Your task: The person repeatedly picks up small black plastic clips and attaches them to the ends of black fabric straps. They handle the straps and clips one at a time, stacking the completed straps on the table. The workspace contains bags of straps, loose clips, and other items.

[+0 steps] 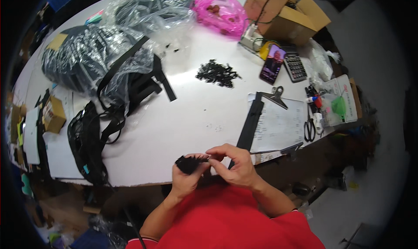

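Just in front of my body, at the table's near edge, my left hand (186,179) is closed around a black bundle (188,164) with a jagged upper edge; its exact kind is not clear. My right hand (237,166) pinches thumb and forefinger together at the bundle's right end, and what lies between the fingertips is too small to make out. A long flat black strap (250,125) runs from the clipboard down behind my right hand. Farther off on the table lies a loose pile of small black pieces (217,73).
A black strapped bag (89,140) and plastic-wrapped dark goods (82,57) fill the left side. At right are a clipboard with papers (281,125), a phone (273,64), a calculator (295,67) and scissors (309,129). A pink bag (220,16) and cardboard box (300,25) stand behind.
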### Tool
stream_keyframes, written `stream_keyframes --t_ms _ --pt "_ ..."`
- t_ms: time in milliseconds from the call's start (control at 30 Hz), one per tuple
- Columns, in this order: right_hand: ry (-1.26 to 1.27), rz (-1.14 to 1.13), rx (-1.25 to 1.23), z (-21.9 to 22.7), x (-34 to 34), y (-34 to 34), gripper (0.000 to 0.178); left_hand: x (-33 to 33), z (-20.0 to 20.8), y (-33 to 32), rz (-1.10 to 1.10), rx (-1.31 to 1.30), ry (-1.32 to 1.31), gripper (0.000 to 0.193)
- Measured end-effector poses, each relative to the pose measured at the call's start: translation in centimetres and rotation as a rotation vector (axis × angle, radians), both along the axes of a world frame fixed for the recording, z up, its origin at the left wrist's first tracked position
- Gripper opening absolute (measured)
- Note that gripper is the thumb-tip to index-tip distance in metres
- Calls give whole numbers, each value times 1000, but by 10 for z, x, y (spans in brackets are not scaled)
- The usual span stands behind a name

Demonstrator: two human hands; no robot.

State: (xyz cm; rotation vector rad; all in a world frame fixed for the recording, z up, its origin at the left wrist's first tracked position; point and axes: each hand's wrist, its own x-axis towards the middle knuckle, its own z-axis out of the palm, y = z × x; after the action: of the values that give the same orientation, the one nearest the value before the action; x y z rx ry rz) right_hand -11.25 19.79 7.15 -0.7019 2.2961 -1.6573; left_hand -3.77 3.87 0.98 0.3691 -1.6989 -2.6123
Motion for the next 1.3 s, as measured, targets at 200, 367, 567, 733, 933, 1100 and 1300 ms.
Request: stream_keyframes --t_ms 200,367,567,733,933,1100,1300 --pt "-113 -31 -43 -4 -1 12 20 -2 -2 2 -90 -20 18 19" --pt "-156 -533 -367 0 -16 45 16 9 6 -33 -526 -138 -99 10" --pt "-73 -739 -354 -4 -17 83 16 33 -7 -78 -41 -191 -13 15" --pt "-138 -96 256 -18 25 63 12 17 18 -68 347 449 40 15" --pt "-224 -19 -102 7 28 9 28 16 19 -26 -170 -205 -11 19" --pt "-197 -64 -91 0 26 5 17 17 18 -14 -78 -253 39 14" --pt "-451 -89 -124 -3 29 3 15 4 13 -19 -52 -503 307 24"
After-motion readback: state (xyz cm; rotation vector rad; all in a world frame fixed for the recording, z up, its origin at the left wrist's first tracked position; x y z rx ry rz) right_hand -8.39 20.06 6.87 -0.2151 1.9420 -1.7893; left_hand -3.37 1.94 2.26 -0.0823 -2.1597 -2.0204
